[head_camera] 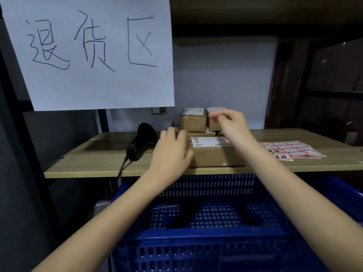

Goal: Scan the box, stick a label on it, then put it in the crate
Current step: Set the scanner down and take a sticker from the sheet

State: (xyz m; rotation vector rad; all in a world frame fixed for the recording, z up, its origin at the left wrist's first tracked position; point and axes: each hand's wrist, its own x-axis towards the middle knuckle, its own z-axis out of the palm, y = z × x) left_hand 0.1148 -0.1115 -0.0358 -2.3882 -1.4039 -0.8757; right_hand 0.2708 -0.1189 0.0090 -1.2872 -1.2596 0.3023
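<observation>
The box [213, 154], a flat cardboard carton, lies on the wooden table [94, 158] at its front edge, long axis running left to right across the view. A white printed label covers much of its top; the print is too small to read. Its left end is hidden behind the left hand [170, 152], which rests against that end with fingers spread and the thumb on the front corner. The box's right end is covered by the right forearm.

The right hand [228, 119] hovers above and behind the box, thumb and forefinger pinched together; motion blur hides whether anything sits between them. Behind the box, 2 smaller boxes [193, 119] stand side by side on further cartons, the right one partly hidden by that hand.

Left of the box, a black scanner [137, 143] lies on the table, its cable dropping over the front edge. Right of the box, a sheet of red-bordered stickers [290, 150] lies flat, its near corner covered by the right forearm.

Below and in front of the box sits a blue perforated crate [212, 228]; the visible floor holds nothing, though both forearms and the frame edge cut off much of it. Up and left of the box hangs a handwritten paper sign [94, 54], its top cropped.
</observation>
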